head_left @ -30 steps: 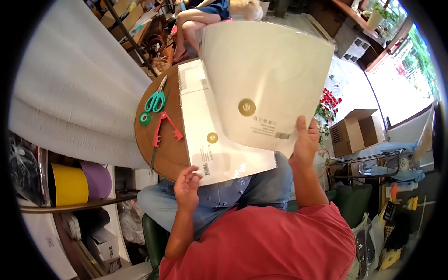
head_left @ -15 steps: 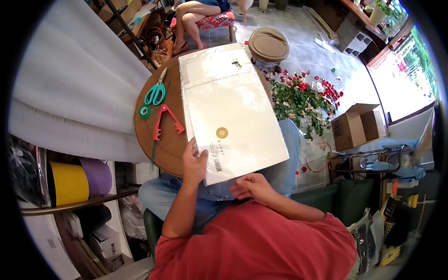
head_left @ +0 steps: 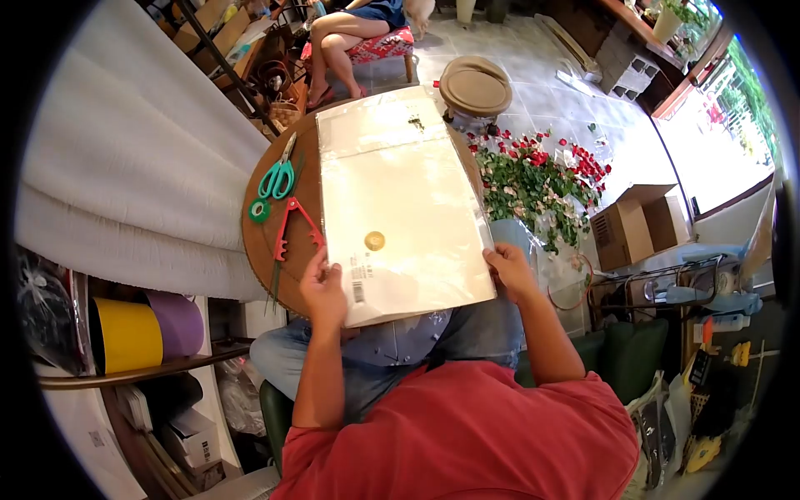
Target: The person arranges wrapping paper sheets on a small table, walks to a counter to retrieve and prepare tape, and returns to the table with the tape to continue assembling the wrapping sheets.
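Observation:
A large pack of cream sheets in clear plastic, with a gold round sticker and a barcode label, lies over the round brown table and sticks out past its near edge. My left hand pinches the pack's lower left edge, thumb on top. On the opposite side, my right hand grips the lower right edge. Left of the pack are teal-handled scissors, a roll of green tape and a red V-shaped tool.
Cut roses are heaped on the floor to the right, near an open cardboard box. A round stool stands beyond the table. Another person sits on a red patterned bench. Yellow and purple rolls fill the left shelf.
My right hand has moved from near my lap to the pack's right edge and taken hold. The pack's near end has shifted left and now lies straighter.

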Demonstrator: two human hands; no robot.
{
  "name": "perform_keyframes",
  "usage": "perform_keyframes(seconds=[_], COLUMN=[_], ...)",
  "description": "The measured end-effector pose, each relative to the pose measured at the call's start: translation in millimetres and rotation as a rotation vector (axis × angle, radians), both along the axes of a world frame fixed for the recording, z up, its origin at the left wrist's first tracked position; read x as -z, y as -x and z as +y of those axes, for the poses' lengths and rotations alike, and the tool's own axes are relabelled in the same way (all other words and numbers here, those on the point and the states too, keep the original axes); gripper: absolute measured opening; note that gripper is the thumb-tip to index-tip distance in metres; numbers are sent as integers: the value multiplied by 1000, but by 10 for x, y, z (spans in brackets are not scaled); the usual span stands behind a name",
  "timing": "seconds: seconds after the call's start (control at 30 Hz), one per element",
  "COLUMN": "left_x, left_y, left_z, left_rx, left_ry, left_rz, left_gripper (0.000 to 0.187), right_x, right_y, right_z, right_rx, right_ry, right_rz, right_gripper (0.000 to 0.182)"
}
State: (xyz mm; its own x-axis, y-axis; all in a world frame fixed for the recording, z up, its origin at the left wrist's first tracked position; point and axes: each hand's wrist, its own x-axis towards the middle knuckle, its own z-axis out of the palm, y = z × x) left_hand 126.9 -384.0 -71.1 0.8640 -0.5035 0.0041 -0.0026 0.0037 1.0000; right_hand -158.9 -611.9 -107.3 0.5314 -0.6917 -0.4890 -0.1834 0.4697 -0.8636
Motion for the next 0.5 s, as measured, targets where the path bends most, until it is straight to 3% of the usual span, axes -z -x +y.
perform_keyframes(seconds=[0.1,0.2,0.33,0.43,0.5], left_x=[-170,-327,-556,-443,-506], left_y=[-271,-565,-729,-902,-857], left_z=[141,288,320,378,307], left_rx=[-63,-143,-161,-62,-40], left_ry=[96,121,268,312,337], left_rz=[35,83,353,394,458], left_gripper=[38,37,42,46,49], right_x=[-116,-76,-12,-24,-297], right_y=[29,53,73,61,80], right_z=[47,93,203,324,442], right_rx=[116,94,116,152,147], right_ry=[-168,-20,-26,-184,-451], right_rz=[-83,-27,-56,-132,-201], right_gripper=[12,13,15,17,19])
